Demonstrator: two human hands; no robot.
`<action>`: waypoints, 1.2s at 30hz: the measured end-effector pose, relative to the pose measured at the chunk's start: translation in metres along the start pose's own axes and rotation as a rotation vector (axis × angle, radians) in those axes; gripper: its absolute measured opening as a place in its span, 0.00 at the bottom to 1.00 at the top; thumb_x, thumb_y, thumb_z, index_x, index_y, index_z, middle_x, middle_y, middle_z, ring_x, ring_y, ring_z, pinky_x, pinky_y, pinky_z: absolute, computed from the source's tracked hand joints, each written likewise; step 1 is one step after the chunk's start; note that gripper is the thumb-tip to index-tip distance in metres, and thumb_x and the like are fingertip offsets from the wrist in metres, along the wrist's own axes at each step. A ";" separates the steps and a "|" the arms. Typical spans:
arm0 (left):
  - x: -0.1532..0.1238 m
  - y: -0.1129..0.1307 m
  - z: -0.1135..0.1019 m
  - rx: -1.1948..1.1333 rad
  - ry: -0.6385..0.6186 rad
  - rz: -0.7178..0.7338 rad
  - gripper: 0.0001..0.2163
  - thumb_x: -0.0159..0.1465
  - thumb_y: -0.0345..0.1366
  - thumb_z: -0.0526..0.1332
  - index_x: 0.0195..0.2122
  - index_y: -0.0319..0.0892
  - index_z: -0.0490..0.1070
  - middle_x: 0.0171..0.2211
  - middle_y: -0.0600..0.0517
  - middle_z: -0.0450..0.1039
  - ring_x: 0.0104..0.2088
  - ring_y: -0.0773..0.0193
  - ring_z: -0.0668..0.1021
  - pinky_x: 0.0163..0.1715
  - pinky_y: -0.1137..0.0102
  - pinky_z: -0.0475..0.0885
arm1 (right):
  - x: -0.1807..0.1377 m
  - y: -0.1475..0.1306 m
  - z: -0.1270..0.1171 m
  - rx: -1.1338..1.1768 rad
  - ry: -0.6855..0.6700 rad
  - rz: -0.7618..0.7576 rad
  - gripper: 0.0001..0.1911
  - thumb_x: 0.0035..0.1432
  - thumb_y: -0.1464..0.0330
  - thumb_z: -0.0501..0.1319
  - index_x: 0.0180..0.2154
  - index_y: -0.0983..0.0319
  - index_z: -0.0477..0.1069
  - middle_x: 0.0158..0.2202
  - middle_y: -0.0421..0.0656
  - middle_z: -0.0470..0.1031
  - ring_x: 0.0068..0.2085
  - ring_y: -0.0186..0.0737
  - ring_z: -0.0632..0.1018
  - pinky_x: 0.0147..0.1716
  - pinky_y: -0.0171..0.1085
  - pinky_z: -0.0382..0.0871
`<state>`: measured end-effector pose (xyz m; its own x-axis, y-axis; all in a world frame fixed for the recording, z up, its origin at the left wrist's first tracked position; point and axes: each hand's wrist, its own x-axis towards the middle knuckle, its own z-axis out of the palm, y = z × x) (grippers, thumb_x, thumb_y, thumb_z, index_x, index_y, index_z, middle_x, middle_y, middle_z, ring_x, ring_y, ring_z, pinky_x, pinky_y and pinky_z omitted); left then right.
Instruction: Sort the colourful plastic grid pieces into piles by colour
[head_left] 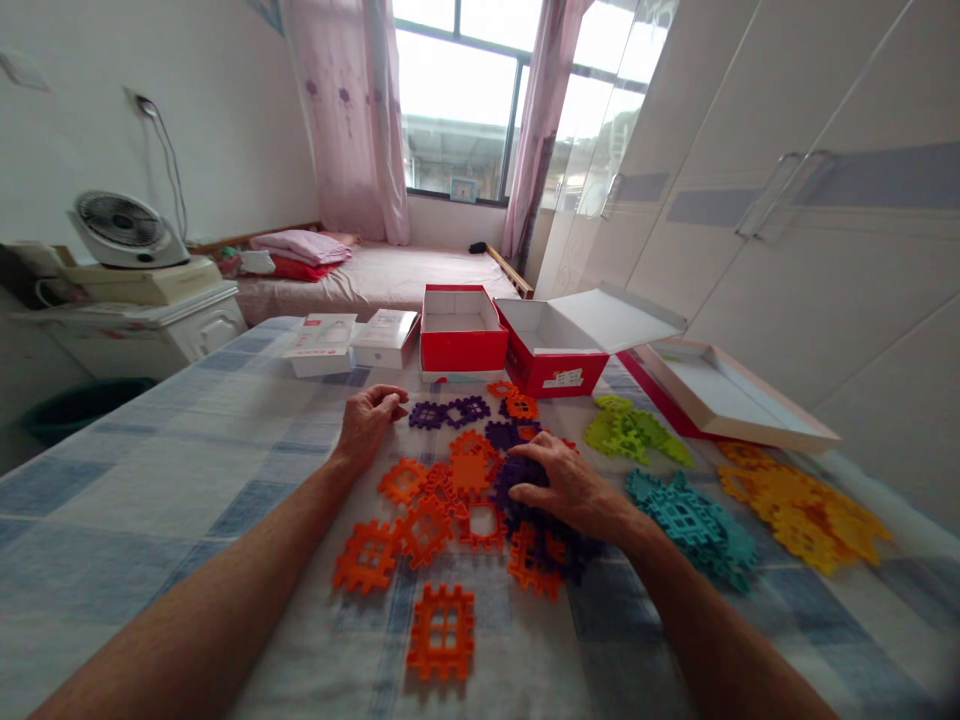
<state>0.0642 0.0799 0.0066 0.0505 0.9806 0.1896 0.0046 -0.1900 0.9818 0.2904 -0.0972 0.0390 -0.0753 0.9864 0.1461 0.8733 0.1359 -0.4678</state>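
Note:
My left hand (369,425) rests on the checked cloth, fingers curled in and nothing visible in them. Just right of its fingertips lie flat purple interlocking plastic pieces (427,415). My right hand (562,485) is over the purple heap, with thumb and fingers closed around a purple interlocking piece (521,478); part of it is hidden by the hand. Orange interlocking pieces (424,532), some with window-like openings, lie between and in front of my hands. One orange window piece (441,632) sits apart, closest to me.
Sorted heaps of lime green (634,430), teal (694,525) and yellow pieces (806,500) lie on the right. Along the far edge stand white boxes (322,345), an open red box (463,350), another red box with its lid up (555,370) and a shallow tray-like lid (750,400).

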 end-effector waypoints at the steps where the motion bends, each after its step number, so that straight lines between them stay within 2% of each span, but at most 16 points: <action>1: 0.000 0.000 0.000 0.002 -0.002 -0.001 0.08 0.48 0.35 0.60 0.26 0.38 0.74 0.27 0.51 0.76 0.22 0.70 0.75 0.26 0.74 0.71 | 0.000 0.000 -0.001 0.023 0.004 -0.009 0.20 0.52 0.66 0.64 0.48 0.59 0.71 0.43 0.45 0.69 0.44 0.40 0.71 0.47 0.40 0.64; 5: -0.001 0.002 0.000 0.000 -0.003 -0.002 0.08 0.48 0.36 0.60 0.26 0.38 0.74 0.26 0.52 0.76 0.22 0.70 0.75 0.26 0.75 0.71 | 0.002 0.001 -0.007 0.171 0.042 -0.010 0.14 0.52 0.70 0.61 0.43 0.59 0.73 0.40 0.42 0.71 0.42 0.37 0.72 0.46 0.38 0.65; 8: -0.001 0.002 0.000 0.006 -0.001 -0.001 0.07 0.48 0.35 0.60 0.26 0.38 0.74 0.26 0.52 0.76 0.21 0.70 0.75 0.26 0.75 0.71 | 0.006 0.003 -0.009 0.287 0.190 0.045 0.13 0.54 0.69 0.59 0.43 0.60 0.72 0.41 0.42 0.72 0.43 0.37 0.73 0.45 0.38 0.65; 10: -0.001 0.001 0.000 0.008 -0.007 0.003 0.07 0.48 0.35 0.60 0.26 0.38 0.74 0.25 0.52 0.76 0.22 0.70 0.75 0.26 0.75 0.71 | 0.008 0.004 -0.008 0.296 0.235 0.062 0.14 0.54 0.69 0.58 0.44 0.61 0.71 0.42 0.43 0.72 0.44 0.37 0.73 0.46 0.38 0.65; 15: 0.000 0.000 0.000 -0.009 -0.009 0.010 0.08 0.48 0.36 0.60 0.26 0.38 0.74 0.26 0.52 0.76 0.21 0.70 0.75 0.25 0.75 0.71 | 0.006 0.005 -0.002 0.114 0.083 0.024 0.15 0.54 0.69 0.59 0.45 0.61 0.71 0.44 0.44 0.71 0.46 0.38 0.72 0.48 0.38 0.63; 21: 0.001 -0.001 -0.001 -0.011 -0.013 0.004 0.08 0.48 0.36 0.60 0.26 0.38 0.75 0.26 0.52 0.76 0.22 0.70 0.75 0.25 0.75 0.70 | 0.002 0.005 0.006 -0.087 0.029 0.043 0.15 0.55 0.64 0.60 0.44 0.63 0.70 0.43 0.47 0.71 0.45 0.42 0.71 0.47 0.41 0.63; 27: 0.000 0.001 0.000 -0.003 -0.016 0.001 0.07 0.48 0.35 0.60 0.25 0.38 0.75 0.25 0.52 0.76 0.21 0.70 0.75 0.25 0.75 0.70 | 0.000 -0.006 0.003 -0.100 0.011 0.072 0.18 0.53 0.68 0.62 0.47 0.63 0.66 0.45 0.48 0.68 0.49 0.44 0.69 0.50 0.42 0.62; 32: -0.001 0.002 0.000 0.004 -0.017 -0.001 0.07 0.48 0.35 0.60 0.25 0.38 0.75 0.25 0.52 0.76 0.21 0.70 0.75 0.25 0.75 0.70 | 0.000 -0.011 0.000 -0.048 0.067 0.031 0.22 0.49 0.73 0.64 0.47 0.63 0.64 0.46 0.46 0.64 0.47 0.40 0.69 0.49 0.39 0.63; 36: -0.001 0.001 0.000 -0.001 -0.018 0.003 0.07 0.48 0.35 0.60 0.25 0.38 0.75 0.25 0.52 0.76 0.21 0.70 0.75 0.24 0.75 0.70 | 0.001 -0.008 0.002 -0.030 0.074 0.017 0.20 0.48 0.73 0.64 0.45 0.63 0.65 0.45 0.46 0.64 0.46 0.40 0.70 0.48 0.39 0.65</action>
<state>0.0640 0.0791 0.0076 0.0681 0.9789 0.1927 0.0037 -0.1934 0.9811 0.2818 -0.0976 0.0411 -0.0258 0.9787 0.2035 0.8885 0.1157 -0.4441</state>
